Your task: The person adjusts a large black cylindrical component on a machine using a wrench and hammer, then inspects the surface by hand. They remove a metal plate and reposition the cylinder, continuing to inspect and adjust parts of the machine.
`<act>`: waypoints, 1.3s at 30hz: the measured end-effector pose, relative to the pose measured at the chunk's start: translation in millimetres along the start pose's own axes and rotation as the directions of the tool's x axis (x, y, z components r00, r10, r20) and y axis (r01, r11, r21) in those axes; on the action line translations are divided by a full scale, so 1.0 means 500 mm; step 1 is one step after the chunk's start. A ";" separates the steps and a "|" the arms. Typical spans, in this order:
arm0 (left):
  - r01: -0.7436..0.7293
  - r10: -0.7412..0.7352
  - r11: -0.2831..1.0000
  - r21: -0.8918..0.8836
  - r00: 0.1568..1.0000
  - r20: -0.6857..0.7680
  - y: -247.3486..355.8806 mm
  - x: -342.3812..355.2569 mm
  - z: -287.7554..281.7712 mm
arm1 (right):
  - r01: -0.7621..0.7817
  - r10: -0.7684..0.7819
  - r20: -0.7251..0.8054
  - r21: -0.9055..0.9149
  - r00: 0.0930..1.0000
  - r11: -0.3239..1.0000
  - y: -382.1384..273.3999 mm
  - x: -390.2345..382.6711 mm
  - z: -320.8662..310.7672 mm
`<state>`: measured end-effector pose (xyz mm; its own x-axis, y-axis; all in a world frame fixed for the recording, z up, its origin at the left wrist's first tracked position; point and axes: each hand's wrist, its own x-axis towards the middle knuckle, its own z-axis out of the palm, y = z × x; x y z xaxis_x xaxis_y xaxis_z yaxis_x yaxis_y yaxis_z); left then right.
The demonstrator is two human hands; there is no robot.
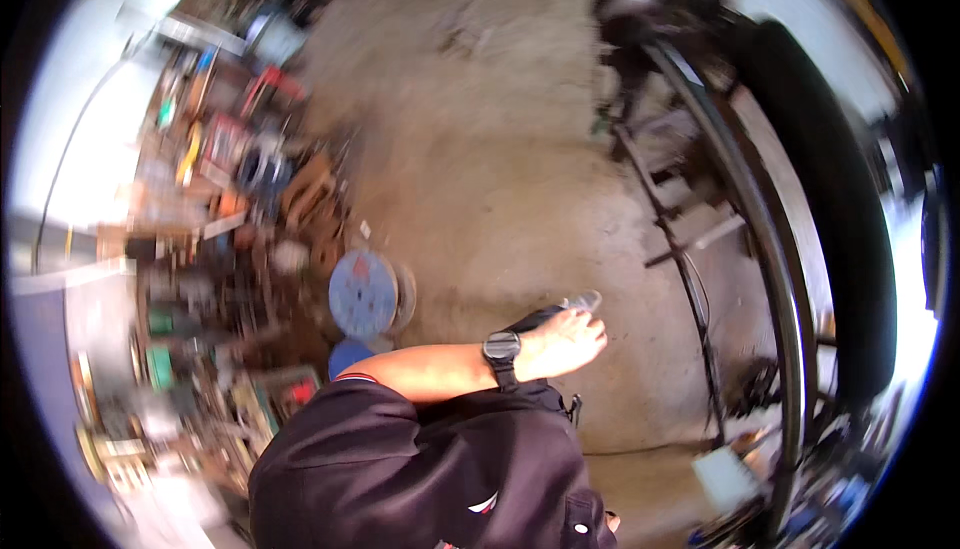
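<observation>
Concrete floor [500, 149] fills the middle of our view, bare and stained, stretching from near us to the far end of the workshop. We see one forearm reaching across from the left toward the right, with a black wristwatch [501, 349] strapped on it. From the way it crosses our dark shirt [420, 469] we take it for our left hand [565, 341], though the blur makes this uncertain. Its fingers are curled around a small object [580, 302], pale and partly clear at its far tip and dark nearer the wrist, and we cannot tell what the object is. The object sticks out beyond the knuckles, above the floor and just right of centre. Our right hand does not appear in the picture. Left of the forearm, a round blue disc [362, 293] stands near a blue seat-like shape [348, 355], both close to our body. Farther left, a crowded heap of tools and boxes [230, 249] runs along the wall, too smeared by motion for us to sort out. On the right, a large black tyre [840, 219] on a dark metal frame [700, 209] curves from far to near, well apart from the hand. A pale box [727, 477] lies on the floor near the tyre's near end.
</observation>
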<state>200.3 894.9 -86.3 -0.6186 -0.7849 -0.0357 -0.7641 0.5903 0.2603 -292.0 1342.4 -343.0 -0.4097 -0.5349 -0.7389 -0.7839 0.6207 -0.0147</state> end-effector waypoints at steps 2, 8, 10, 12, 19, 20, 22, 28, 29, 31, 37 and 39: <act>0.242 -0.239 0.960 0.138 0.970 -0.041 -0.050 -0.097 0.013 | 0.337 -0.363 0.077 -0.580 0.929 0.742 -0.004 0.142 -0.111; 0.608 -0.610 0.792 -0.046 0.789 -0.071 -0.103 -0.292 0.035 | 0.198 -0.193 -0.079 0.644 0.978 0.739 -0.655 0.309 -0.426; 0.581 -0.595 0.803 -0.132 0.793 -0.128 -0.150 -0.313 0.046 | 0.362 -0.406 -0.046 0.555 0.913 0.749 -0.941 0.205 -0.458; 0.564 -0.617 0.768 -0.305 0.779 -0.113 -0.222 -0.350 0.025 | 0.576 -0.600 -0.061 0.372 0.798 0.728 -1.136 0.168 -0.423; 0.779 -0.801 0.575 -0.251 0.598 0.020 -0.450 -0.597 0.019 | 0.833 -0.816 0.182 -0.212 0.548 0.512 -1.628 0.002 -0.231; 0.835 -0.857 0.494 -0.245 0.515 0.026 -0.481 -0.637 0.035 | 0.860 -0.842 0.214 -0.253 0.496 0.442 -1.703 -0.011 -0.192; 0.914 -0.926 0.326 -0.240 0.360 0.111 -0.538 -0.725 0.014 | 0.900 -0.864 0.280 -0.263 0.417 0.349 -1.825 -0.039 -0.119; 0.908 -0.965 -0.103 -0.407 0.008 0.263 -0.645 -0.950 0.000 | 0.952 -0.830 0.513 -0.300 0.219 0.066 -2.178 -0.101 0.111; 0.883 -0.952 -0.187 -0.430 -0.055 0.302 -0.653 -0.976 0.005 | 0.953 -0.798 0.549 -0.285 0.247 0.099 -2.242 -0.131 0.160; 0.807 -0.930 -0.305 -0.506 -0.138 0.340 -0.674 -1.023 0.039 | 0.943 -0.765 0.590 -0.327 0.258 0.065 -2.344 -0.123 0.271; 0.678 -0.779 -0.577 -0.456 -0.289 0.557 -0.746 -1.099 0.185 | 0.898 -0.625 0.688 -0.438 0.370 0.049 -2.538 -0.044 0.573; 0.635 -0.759 -0.606 -0.479 -0.281 0.587 -0.783 -1.115 0.223 | 0.893 -0.633 0.693 -0.450 0.344 -0.006 -2.580 -0.003 0.651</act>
<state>823.7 1122.3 -275.8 0.6464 -0.1165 -0.7540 0.1580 -0.9464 0.2818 871.7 728.9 -542.0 0.6785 -0.1798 -0.7122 -0.5707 -0.7395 -0.3570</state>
